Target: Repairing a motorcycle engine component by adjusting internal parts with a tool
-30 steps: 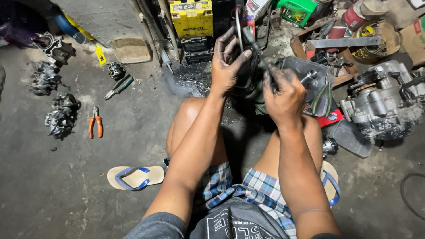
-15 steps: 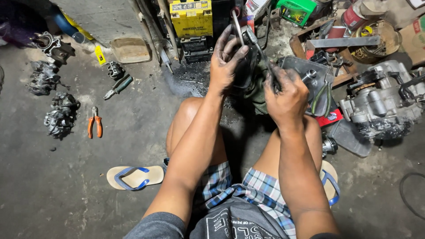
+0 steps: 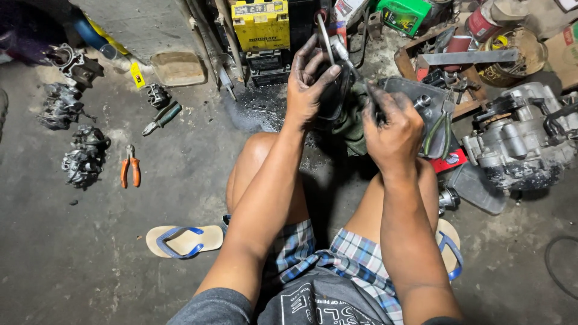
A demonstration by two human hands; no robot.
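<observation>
I sit on a concrete floor with my knees up. My left hand, black with grease, grips a dark metal part with a thin steel rod sticking up from it. My right hand is closed on the same part from the right, pressing a dark green rag against it. Most of the part is hidden behind my fingers and the rag.
A yellow battery stands just beyond my hands. An engine block lies at the right, orange-handled pliers and several greasy metal parts at the left. A metal tray holds green-handled pliers. A flip-flop lies by my left leg.
Both hands have shifted slightly on the part, turning it and the rod a little; the left fingers have moved higher over it. Nothing was let go.
</observation>
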